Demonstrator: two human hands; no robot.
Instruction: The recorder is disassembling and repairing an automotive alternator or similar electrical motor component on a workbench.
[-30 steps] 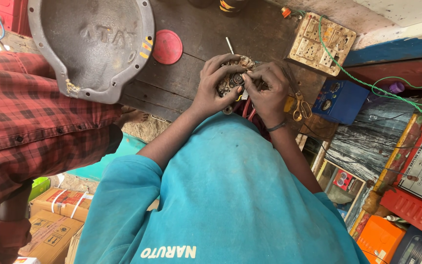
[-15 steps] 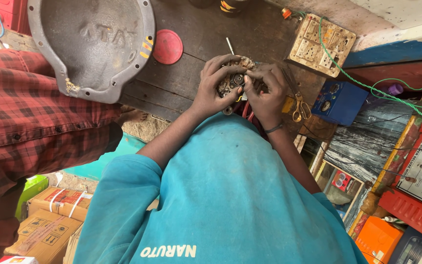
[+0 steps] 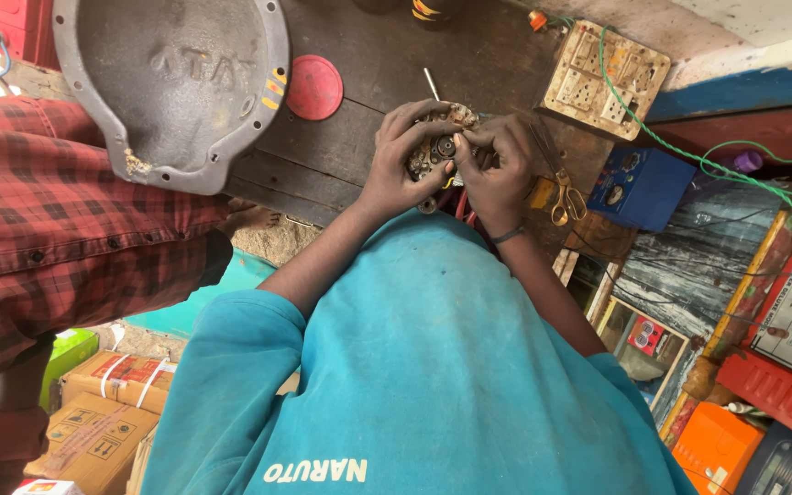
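Observation:
My left hand (image 3: 396, 170) and my right hand (image 3: 499, 170) both grip a small grimy metal part (image 3: 439, 147) with round rings and gear-like pieces. They hold it just above a dark wooden bench (image 3: 359, 137). The left hand cups it from the left; the right-hand fingers pinch at its right side. My teal sleeves and shirt fill the lower middle of the view and hide what lies under the arms. A thin metal rod (image 3: 430, 82) lies on the bench just beyond the part.
A large grey metal dome cover (image 3: 171, 82) and a red round lid (image 3: 313, 87) sit on the bench at left. A socket board (image 3: 607, 78) with a green wire, a blue meter box (image 3: 639, 188) and yellow-handled scissors (image 3: 561, 197) lie right. A person in a red plaid shirt (image 3: 48, 229) stands left, above cardboard boxes (image 3: 103, 422).
Both hands stay on the metal part, with the fingers shifting slightly on it. The view has drifted a little; the person in plaid has barely moved.

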